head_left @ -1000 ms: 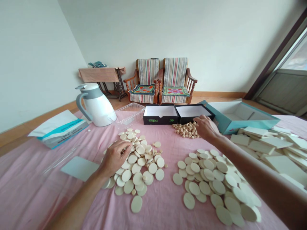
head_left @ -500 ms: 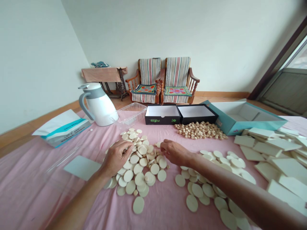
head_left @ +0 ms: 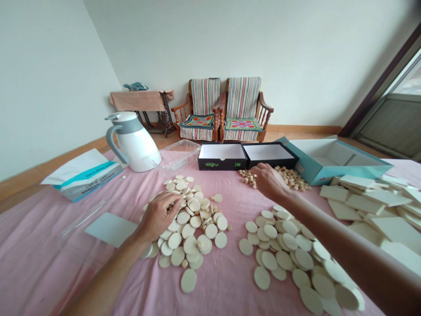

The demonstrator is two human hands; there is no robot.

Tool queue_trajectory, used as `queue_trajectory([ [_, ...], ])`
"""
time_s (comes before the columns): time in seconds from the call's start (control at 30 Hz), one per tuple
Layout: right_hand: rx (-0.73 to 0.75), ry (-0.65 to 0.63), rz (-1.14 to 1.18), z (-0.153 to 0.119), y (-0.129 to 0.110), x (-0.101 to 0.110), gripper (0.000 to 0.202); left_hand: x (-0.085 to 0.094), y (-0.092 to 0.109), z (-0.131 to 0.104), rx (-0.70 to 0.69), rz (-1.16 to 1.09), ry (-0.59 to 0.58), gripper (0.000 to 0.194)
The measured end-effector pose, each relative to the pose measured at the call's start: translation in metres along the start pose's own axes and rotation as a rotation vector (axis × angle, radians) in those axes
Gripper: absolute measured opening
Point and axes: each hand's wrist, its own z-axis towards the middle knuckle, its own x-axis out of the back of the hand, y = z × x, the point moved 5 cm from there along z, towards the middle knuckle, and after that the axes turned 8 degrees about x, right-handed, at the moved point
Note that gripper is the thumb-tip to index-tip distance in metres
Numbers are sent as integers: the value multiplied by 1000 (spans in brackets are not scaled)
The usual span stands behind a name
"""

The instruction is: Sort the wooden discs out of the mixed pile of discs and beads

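My left hand (head_left: pixel 160 215) rests at the left edge of a heap of pale round wooden discs (head_left: pixel 189 231). Its fingers are curled together, and whatever they hold is hidden. Among those discs lie several small wooden pieces (head_left: pixel 199 245). Farther away, my right hand (head_left: pixel 270 181) is over the heap of small wooden beads (head_left: pixel 293 178), in front of the black boxes. Its fingers are bent down with the tips close together at the beads; what is between them is hard to see. Under my right forearm spreads a second heap of discs (head_left: pixel 284 260).
Two open black boxes (head_left: pixel 222 164) and a light-blue box (head_left: pixel 342 169) stand behind the beads. Square pale boards (head_left: pixel 394 228) are piled at right. At left are a white jug (head_left: pixel 138 147), a tissue pack (head_left: pixel 88 173), a clear plastic tray (head_left: pixel 179 158) and a pale card (head_left: pixel 112 229).
My right hand has moved away and to the right, from beside the left disc heap to the beads. A disc lies where it was. My left hand stays almost still.
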Motion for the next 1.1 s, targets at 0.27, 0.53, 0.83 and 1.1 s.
queue_trajectory([
  [0.27,479,-137,259,24,-119,-35,25,2,3,0,-4,4,-6,21],
  [0.53,341,-25,239,22,-111,-26,21,2,1,0,-4,9,-7,20],
  [0.83,-175,7,35,-8,37,-2,18,1,2,1,-11,10,28,20],
  [1.1,16,-21,217,-20,-15,13,20,0,0,-1,0,13,1,21],
])
